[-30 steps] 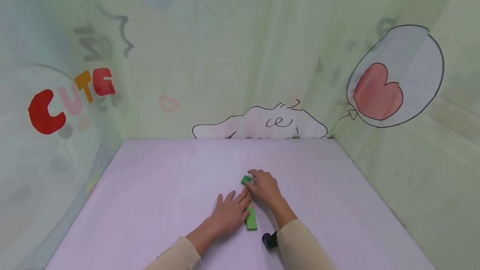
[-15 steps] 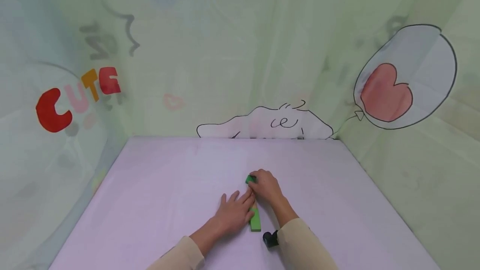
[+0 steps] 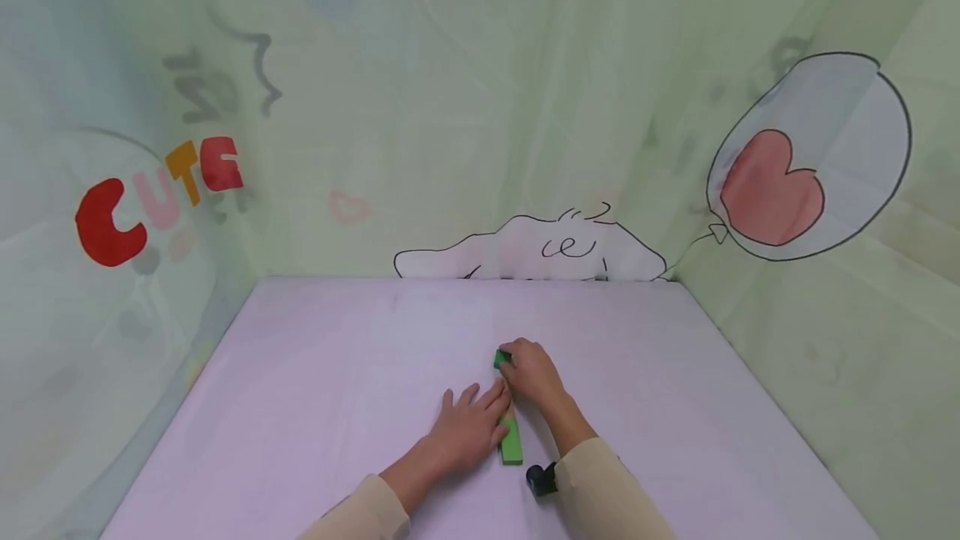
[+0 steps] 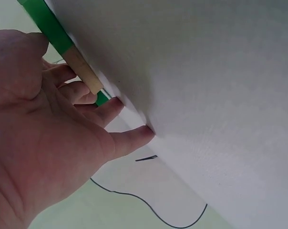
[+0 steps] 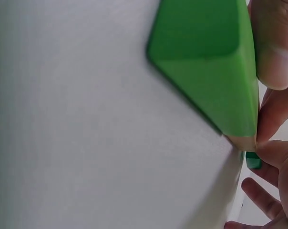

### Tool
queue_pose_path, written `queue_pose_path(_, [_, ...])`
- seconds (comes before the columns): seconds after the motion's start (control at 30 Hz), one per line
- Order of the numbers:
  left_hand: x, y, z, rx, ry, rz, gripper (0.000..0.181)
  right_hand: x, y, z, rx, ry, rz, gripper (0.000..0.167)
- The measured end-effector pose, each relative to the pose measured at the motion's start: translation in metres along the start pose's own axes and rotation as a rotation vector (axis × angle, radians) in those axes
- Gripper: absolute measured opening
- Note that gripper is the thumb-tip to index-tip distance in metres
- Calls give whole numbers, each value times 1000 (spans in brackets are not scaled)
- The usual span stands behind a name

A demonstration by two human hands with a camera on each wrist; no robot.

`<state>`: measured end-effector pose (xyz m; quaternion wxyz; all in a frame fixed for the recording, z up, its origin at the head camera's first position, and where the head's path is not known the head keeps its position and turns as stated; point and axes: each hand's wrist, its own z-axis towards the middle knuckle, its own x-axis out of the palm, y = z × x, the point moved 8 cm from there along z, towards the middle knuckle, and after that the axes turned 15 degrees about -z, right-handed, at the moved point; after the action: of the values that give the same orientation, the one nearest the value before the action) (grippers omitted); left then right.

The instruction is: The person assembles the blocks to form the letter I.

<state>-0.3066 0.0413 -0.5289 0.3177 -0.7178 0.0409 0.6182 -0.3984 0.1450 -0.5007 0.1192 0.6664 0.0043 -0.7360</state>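
Note:
In the head view, a long green block (image 3: 511,443) lies on the table, in line with a bare wooden piece (image 4: 83,69). Beyond the wooden piece sits a small darker green block (image 3: 501,358). My right hand (image 3: 534,373) pinches that small block between thumb and fingers. My left hand (image 3: 467,432) lies along the left side of the row with its fingers spread, the thumb touching the long green block and other fingers by the wooden piece. The right wrist view has the long green block up close, with the small green block (image 5: 253,160) partly hidden behind fingers.
A pale lilac table top (image 3: 360,357) reaches back to a printed curtain (image 3: 450,132) on the far side and both sides. A black wrist camera (image 3: 541,480) hangs by the right sleeve, just above the table.
My right fingers have closed in on the small green block from the right. The left hand keeps its place on the row. The whole head view has shifted slightly.

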Motion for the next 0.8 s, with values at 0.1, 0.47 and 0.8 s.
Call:
queue_pose_path(0.1, [0, 1, 0, -1, 2, 1, 58, -1, 0, -1, -1, 3, 1, 33])
queue_pose_path(0.47, [3, 1, 1, -7, 6, 1, 58, -1, 1, -1, -23, 62, 9, 32])
queue_pose_path(0.8, [1, 1, 1, -1, -4, 30, 57, 3, 2, 2, -33, 116, -21, 32])
